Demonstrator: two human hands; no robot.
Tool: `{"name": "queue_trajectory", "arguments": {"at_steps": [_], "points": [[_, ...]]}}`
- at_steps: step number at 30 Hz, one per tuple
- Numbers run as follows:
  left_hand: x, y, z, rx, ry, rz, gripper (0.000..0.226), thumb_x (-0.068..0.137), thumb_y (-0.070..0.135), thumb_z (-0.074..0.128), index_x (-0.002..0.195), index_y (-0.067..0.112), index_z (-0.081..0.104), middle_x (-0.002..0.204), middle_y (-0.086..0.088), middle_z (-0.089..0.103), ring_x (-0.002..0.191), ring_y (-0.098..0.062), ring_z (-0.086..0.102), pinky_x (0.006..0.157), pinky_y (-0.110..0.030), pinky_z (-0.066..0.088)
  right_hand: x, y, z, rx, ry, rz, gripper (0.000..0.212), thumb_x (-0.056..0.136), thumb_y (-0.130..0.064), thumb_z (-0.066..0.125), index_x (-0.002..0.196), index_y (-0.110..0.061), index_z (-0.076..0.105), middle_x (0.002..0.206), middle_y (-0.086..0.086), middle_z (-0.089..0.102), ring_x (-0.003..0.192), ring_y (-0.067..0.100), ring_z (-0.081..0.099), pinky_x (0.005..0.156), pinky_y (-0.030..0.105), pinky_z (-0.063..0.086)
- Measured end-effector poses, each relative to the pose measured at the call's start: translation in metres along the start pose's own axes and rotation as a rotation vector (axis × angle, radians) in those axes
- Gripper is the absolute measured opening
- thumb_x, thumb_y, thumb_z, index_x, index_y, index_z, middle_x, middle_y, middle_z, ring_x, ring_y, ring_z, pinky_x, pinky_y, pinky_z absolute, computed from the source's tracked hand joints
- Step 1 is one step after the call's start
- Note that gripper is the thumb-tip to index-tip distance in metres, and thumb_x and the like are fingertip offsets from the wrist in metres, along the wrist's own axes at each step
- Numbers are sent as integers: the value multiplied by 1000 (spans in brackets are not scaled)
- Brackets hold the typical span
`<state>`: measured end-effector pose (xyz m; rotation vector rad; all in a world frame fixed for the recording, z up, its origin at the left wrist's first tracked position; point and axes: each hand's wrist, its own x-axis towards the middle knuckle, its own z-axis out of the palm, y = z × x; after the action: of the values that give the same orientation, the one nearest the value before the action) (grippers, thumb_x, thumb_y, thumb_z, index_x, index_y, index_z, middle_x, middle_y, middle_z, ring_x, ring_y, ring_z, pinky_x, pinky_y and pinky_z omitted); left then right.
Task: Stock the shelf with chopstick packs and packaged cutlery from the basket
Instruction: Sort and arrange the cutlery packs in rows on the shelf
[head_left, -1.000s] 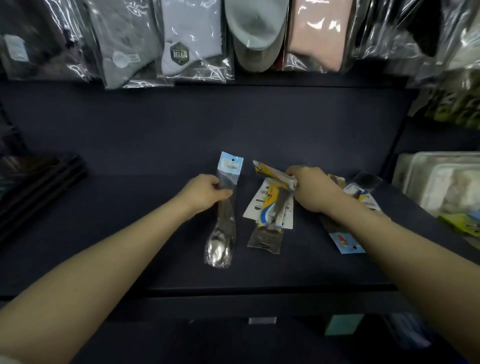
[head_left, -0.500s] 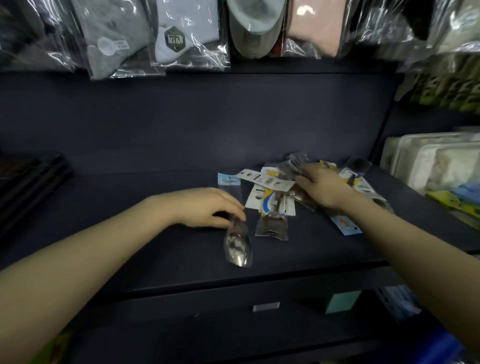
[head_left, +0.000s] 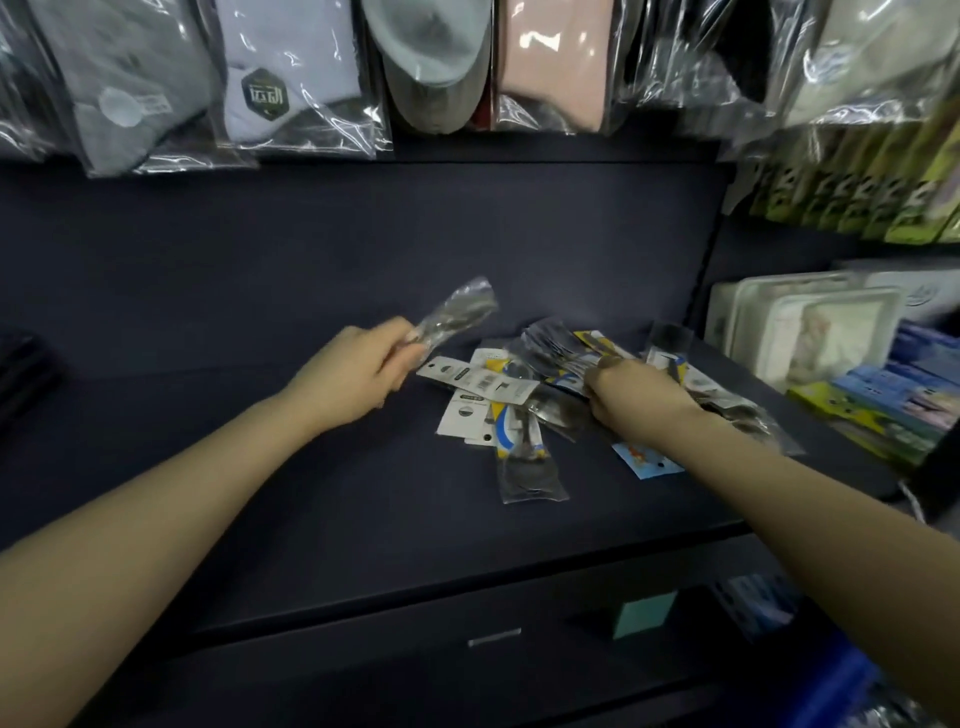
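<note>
Gripping a spoon pack, left hand above shelf

The dark navy shelf is carrying cutlery packs showing white, yellow and blue cards; at 12 o'clock a pink sock pack is hanging.

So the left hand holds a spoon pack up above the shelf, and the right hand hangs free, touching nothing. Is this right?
Not quite. The head view shows the right hand gripping packs in the cutlery pile. The left hand does hold the spoon pack above the shelf.
</note>
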<state>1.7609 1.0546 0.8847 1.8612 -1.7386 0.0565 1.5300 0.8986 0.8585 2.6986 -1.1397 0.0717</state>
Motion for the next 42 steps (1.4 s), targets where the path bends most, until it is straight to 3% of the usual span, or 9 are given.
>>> {"name": "queue_trajectory", "arguments": {"at_steps": [7, 11, 17, 20, 25, 28, 32, 35, 42], "points": [[27, 38, 39, -243, -122, -292, 26, 93, 24, 48, 77, 6, 55, 62, 2, 56, 47, -11, 49, 51, -24, 41, -3, 17, -18, 397, -52, -183, 26, 83, -26, 65, 106, -14, 64, 111, 3, 66, 95, 13, 56, 78, 19, 39], [42, 59, 56, -203, -153, -270, 27, 88, 30, 54, 84, 3, 56, 72, -2, 54, 65, -18, 50, 60, -29, 39, -3, 31, -11, 256, -255, -77, 63, 78, -42, 65, 131, -14, 44, 132, 7, 50, 120, 25, 47, 101, 36, 41], [59, 76, 68, 22, -200, -112, 21, 84, 25, 62, 92, 9, 51, 88, -6, 58, 80, -22, 55, 64, -30, 39, 0, 49, -13, 238, -34, -94, 14, 82, -20, 54, 84, -7, 58, 87, 13, 59, 85, 33, 58, 68, 35, 44], [71, 75, 75, 103, -151, -76, 20, 87, 25, 59, 89, 6, 51, 96, -12, 60, 88, -28, 58, 74, -37, 46, 3, 62, -19, 306, 54, -48, 26, 85, -13, 52, 61, -14, 44, 66, 4, 48, 71, 27, 52, 62, 31, 34], [86, 78, 87, -288, -49, -343, 31, 91, 32, 51, 97, 3, 59, 92, -12, 65, 82, -25, 60, 73, -35, 47, 10, 74, -17, 592, 132, 117, 16, 85, -8, 53, 94, 0, 64, 92, 14, 68, 84, 26, 63, 71, 33, 47], [92, 81, 92, -495, 22, -426, 38, 84, 38, 60, 100, 4, 59, 101, -12, 67, 92, -25, 64, 84, -41, 50, 4, 59, -12, 510, 139, -60, 14, 87, -16, 57, 92, -11, 68, 95, 6, 71, 90, 22, 64, 74, 27, 43], [94, 75, 94, -410, -58, -441, 32, 76, 24, 71, 99, 7, 59, 93, -10, 65, 84, -24, 62, 78, -39, 51, 3, 40, -4, 458, -65, -248, 31, 87, -27, 60, 116, -16, 63, 111, 3, 60, 109, 14, 50, 93, 21, 35], [94, 73, 95, -335, -162, -378, 13, 78, 15, 69, 83, 10, 58, 76, -2, 59, 71, -19, 56, 66, -31, 44, 10, 41, 6, 338, -199, -156, 61, 84, -54, 53, 138, -31, 39, 144, 9, 38, 136, 28, 31, 112, 40, 28], [79, 59, 100, 160, -129, -144, 17, 92, 24, 48, 96, 8, 54, 92, -11, 64, 80, -29, 60, 61, -31, 40, 13, 51, 15, 283, -138, -25, 47, 92, -53, 35, 127, -26, 51, 132, 16, 49, 131, 38, 36, 108, 46, 32]]}}
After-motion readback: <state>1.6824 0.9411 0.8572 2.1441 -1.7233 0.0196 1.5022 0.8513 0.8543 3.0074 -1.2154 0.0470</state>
